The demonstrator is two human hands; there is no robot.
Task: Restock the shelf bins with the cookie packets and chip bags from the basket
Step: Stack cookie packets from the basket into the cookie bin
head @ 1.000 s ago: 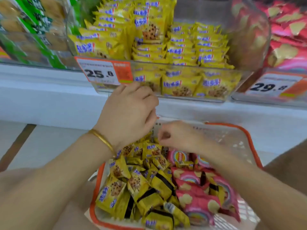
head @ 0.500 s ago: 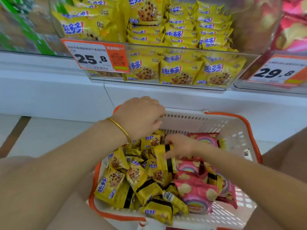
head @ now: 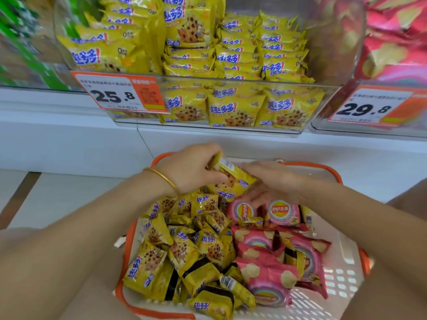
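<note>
The left hand (head: pixel 189 168) has its grip on one yellow foil cookie packet (head: pixel 231 175) mid-frame; the right hand (head: pixel 272 183) lies slack; the white orange-rimmed plastic basket (head: pixel 335 273) looks mostly full.

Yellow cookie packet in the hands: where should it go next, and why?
Probably lift the yellow cookie packet up into the clear bin just above. The left hand grips it over the basket, the right hand lies open beside it, and that bin holds matching yellow packets.

One head-worn view — looking forward and down, close over the basket (head: pixel 342 280), facing the shelf bins (head: pixel 323 93).
</note>
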